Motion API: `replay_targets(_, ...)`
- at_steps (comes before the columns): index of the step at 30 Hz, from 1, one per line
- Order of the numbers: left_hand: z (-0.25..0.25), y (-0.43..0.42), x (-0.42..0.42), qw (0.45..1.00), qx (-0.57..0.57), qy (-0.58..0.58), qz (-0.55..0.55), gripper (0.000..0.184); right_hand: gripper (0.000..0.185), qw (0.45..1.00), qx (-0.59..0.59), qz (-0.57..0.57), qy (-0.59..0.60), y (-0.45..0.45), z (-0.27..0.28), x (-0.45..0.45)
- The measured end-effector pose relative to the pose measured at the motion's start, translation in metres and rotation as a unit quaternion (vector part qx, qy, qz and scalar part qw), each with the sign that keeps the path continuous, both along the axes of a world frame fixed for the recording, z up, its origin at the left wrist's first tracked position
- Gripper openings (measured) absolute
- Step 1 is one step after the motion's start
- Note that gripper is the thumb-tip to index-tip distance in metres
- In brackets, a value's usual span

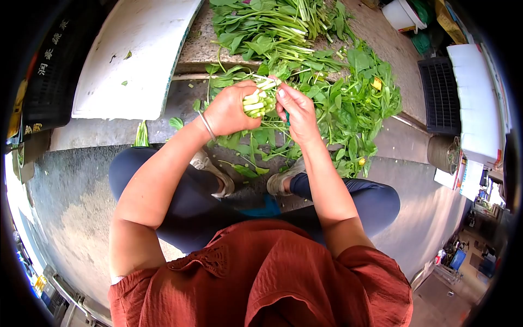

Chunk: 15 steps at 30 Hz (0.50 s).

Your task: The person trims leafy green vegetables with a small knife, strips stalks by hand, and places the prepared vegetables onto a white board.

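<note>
My left hand [233, 110], with a bangle on its wrist, is closed round a bunch of leafy green stems [258, 103], their pale cut ends facing me. My right hand [298, 113] is closed beside the bunch, its thumb and forefinger pinched at the stem ends. A small dark-green object [287, 116] shows between its fingers; most of it is hidden, so its kind is unclear. Below and to the right of both hands spreads a heap of loose leafy greens [348, 103]. Farther back, more greens [272, 27] lie with their stems lined up.
A white foam board [136, 60] lies at the left, by a black crate [49, 65]. One small bunch [141, 134] sits below the board. On the right stand a black crate [440, 95], a white foam box [476, 98] and a white bucket [402, 15]. A raised step edge crosses behind my hands.
</note>
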<state>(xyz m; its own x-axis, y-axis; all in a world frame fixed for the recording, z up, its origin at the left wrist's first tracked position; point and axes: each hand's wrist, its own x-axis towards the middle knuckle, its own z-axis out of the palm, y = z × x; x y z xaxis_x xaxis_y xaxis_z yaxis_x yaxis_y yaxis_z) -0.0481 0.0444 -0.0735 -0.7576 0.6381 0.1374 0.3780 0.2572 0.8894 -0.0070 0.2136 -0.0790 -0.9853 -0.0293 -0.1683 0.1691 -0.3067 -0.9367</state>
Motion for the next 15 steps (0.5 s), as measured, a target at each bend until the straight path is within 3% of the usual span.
replay_targets(5, -0.005, -0.001, 0.000, 1.000, 0.004, 0.005, -0.021, 0.034, 0.028, 0.998, -0.028, 0.022, -0.059, 0.023, -0.023, -0.002)
replay_targets(7, -0.008, -0.003, 0.000, 0.999, 0.014, 0.040, -0.026, 0.032, 0.032, 0.995, -0.052, 0.008, -0.086, 0.021, -0.022, 0.003)
replay_targets(11, -0.006, -0.002, 0.000, 0.999, -0.003, -0.002, -0.035, 0.031, 0.038, 0.990, -0.101, 0.057, -0.076, 0.015, -0.016, 0.004)
replay_targets(15, -0.014, -0.005, -0.001, 0.999, 0.000, 0.034, -0.037, 0.030, 0.038, 0.989, -0.081, 0.080, -0.097, 0.017, -0.010, 0.002)
